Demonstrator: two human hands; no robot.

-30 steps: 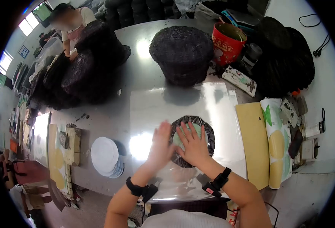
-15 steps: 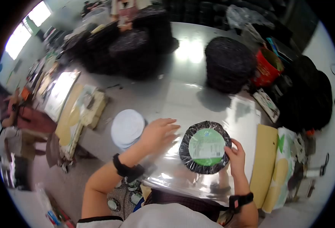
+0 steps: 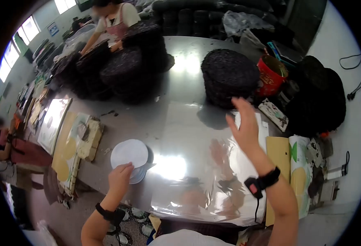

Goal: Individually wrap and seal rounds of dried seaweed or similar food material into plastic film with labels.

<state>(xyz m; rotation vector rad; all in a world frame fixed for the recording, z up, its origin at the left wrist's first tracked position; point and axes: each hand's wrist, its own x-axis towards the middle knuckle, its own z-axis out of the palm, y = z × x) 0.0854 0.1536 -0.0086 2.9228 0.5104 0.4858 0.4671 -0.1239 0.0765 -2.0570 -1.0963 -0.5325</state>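
Observation:
My left hand (image 3: 120, 177) pinches the near edge of the top disc in a stack of round white discs (image 3: 129, 152), on the left part of the metal table; that disc sits askew over the ones beneath. My right hand (image 3: 244, 125) is raised over the right side of the clear plastic sheets (image 3: 180, 135), its fingers apart and nothing in them. Just beyond its fingertips stands a tall stack of black round pieces (image 3: 229, 74).
More black stacks (image 3: 123, 69) stand at the far left, with a person (image 3: 117, 20) behind them. A red tin (image 3: 272, 74) is at the back right. Yellow sheets (image 3: 276, 164) lie along the right edge; another person (image 3: 20, 143) is at far left.
The black wrapped disc with the green label is gone from my right hand, which has moved forward toward the black stack. My left hand has drawn back and taken the top white disc's edge.

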